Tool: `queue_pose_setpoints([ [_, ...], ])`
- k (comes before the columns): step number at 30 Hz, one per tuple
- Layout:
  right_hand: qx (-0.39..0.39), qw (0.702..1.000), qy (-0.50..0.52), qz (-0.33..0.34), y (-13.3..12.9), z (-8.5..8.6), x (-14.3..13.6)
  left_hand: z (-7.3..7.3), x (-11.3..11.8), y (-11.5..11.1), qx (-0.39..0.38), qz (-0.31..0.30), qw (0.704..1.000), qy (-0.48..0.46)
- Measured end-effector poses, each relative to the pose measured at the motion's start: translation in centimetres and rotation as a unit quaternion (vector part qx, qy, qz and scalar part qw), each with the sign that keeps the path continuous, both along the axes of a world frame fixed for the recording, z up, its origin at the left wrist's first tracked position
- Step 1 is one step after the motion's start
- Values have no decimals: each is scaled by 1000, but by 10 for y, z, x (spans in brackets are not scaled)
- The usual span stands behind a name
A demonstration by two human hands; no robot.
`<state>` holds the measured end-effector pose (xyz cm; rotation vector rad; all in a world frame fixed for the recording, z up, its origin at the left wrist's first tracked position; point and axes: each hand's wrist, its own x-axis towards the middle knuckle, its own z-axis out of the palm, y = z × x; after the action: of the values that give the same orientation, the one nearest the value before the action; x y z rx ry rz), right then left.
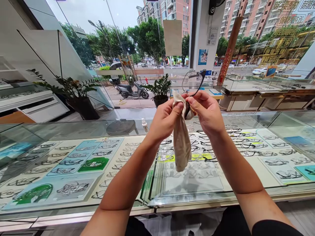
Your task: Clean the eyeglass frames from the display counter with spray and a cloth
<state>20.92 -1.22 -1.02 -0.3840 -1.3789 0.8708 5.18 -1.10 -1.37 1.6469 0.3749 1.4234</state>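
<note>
Cream cloth [182,144] pinched in left hand [165,118], against dark-rimmed glasses [203,76] held in right hand [210,113], above the glass counter [194,200].

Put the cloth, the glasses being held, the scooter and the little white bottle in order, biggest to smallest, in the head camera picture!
1. Cloth: largest.
2. Glasses and scooter: too close to rank, since the glasses are partly covered.
3. White bottle: smallest.

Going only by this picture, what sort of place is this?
Probably an eyewear shop: rows of frames lie in the glass counter, the left hand holds a cloth, the right hand glasses.
</note>
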Motion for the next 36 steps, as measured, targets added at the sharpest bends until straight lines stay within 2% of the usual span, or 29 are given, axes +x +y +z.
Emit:
queue_pose_setpoints([
  [4, 27, 999, 18, -24, 0, 0, 1, 2, -6, 2, -17, -22, 999, 26],
  [10, 1, 998, 8, -61, 6, -3, 4, 0, 0, 0, -42, -12, 999, 6],
  [18, -15, 999, -17, -31, -4, 2, 2, -6, 11, -4, -17, 54, 998, -38],
  [21, -6, 999, -19, -33, -6, 3, 1, -5, 9, -3, -14, 45, 998, -38],
  [29, -22, 999, -2, -44, 4, 0, 11, 1, -5, 1, 9, -19, 998, 52],
  [31, -25, 999, -3, -41, 4, 0, 9, -1, -1, -1, 11, -3, 999, 48],
  [36, -21, 1000, -12, -7, 0, -1, 1, -9, 10, -4, 10, 84, 996, -19],
])
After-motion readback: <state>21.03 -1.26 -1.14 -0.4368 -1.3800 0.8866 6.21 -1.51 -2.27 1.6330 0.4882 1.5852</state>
